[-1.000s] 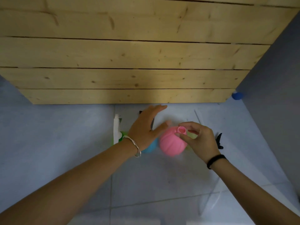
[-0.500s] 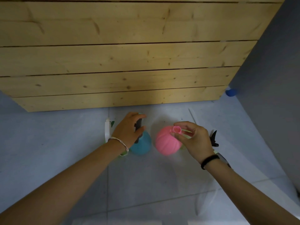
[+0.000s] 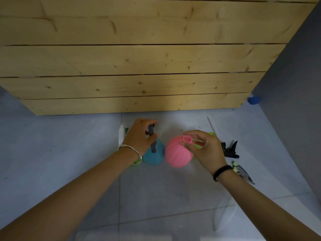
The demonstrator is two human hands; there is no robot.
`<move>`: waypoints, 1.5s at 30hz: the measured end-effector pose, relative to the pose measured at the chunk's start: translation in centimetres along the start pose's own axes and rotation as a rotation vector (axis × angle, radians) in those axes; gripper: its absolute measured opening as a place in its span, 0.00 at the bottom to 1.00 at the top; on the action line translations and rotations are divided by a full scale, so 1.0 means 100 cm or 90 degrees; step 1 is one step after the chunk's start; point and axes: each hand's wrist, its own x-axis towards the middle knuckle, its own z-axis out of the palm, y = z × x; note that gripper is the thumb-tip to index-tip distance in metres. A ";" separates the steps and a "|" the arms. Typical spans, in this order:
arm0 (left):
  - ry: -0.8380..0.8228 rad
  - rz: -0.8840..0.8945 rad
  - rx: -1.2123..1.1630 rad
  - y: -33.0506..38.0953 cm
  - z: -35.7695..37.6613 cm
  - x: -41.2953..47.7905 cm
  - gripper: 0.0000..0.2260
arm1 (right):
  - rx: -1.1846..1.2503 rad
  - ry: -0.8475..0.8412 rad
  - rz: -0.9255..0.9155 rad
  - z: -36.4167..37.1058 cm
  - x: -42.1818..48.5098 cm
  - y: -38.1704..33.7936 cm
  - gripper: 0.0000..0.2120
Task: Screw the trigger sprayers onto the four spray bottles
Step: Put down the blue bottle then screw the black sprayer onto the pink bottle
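A pink round spray bottle (image 3: 177, 153) stands on the floor, its neck open and tilted toward me. My right hand (image 3: 206, 148) pinches that neck. Left of it stands a blue bottle (image 3: 154, 154) with a dark grey trigger sprayer (image 3: 152, 139) on top, and my left hand (image 3: 140, 136) is closed around that sprayer. A green bottle (image 3: 211, 134) shows just behind my right hand, and another green one (image 3: 136, 161) peeks out under my left wrist. Two loose sprayers lie at the right: a black one (image 3: 230, 150) and a grey one (image 3: 244, 173).
A wooden plank crate (image 3: 139, 66) fills the view right behind the bottles. A grey wall (image 3: 295, 84) closes the right side, with a small blue object (image 3: 254, 100) at its foot. A white tube (image 3: 121, 136) lies left of my left hand. A thin white dip tube (image 3: 212, 125) lies behind the bottles.
My left hand went from spread open over the blue bottle to closed on its sprayer. My right hand kept its pinch on the pink bottle's neck. The view shifted slightly.
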 end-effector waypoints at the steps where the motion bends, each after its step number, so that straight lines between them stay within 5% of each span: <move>1: 0.006 0.006 0.020 0.000 0.000 0.000 0.19 | -0.001 0.003 -0.004 -0.002 0.001 -0.003 0.12; 5: 0.100 0.112 0.020 0.014 -0.004 -0.001 0.19 | 0.014 0.010 -0.017 -0.019 0.004 -0.023 0.12; 10: -0.214 0.145 -0.043 0.056 0.017 0.004 0.47 | 0.067 0.042 -0.068 -0.063 0.010 -0.051 0.14; 12: -0.260 0.147 -0.032 0.070 0.034 0.012 0.51 | 0.126 0.062 -0.066 -0.079 0.011 -0.054 0.14; 15: -0.232 0.184 -0.069 0.084 0.054 0.022 0.44 | 0.188 0.075 -0.034 -0.103 0.013 -0.038 0.15; 18: -0.199 0.171 -0.169 0.090 0.065 0.030 0.39 | 0.237 0.135 0.127 -0.122 0.018 0.018 0.17; 22: -0.163 0.173 -0.183 0.092 0.073 0.030 0.40 | 0.054 0.150 0.425 -0.125 0.009 0.116 0.24; 25: -0.143 0.169 -0.205 0.094 0.075 0.029 0.38 | 0.018 0.110 0.526 -0.112 0.002 0.159 0.35; 36: -0.142 0.180 -0.204 0.092 0.068 0.037 0.40 | -0.158 0.157 0.571 -0.077 0.040 0.186 0.39; 45: -0.118 0.157 -0.207 0.094 0.064 0.040 0.40 | -0.132 0.136 0.537 -0.079 0.031 0.181 0.24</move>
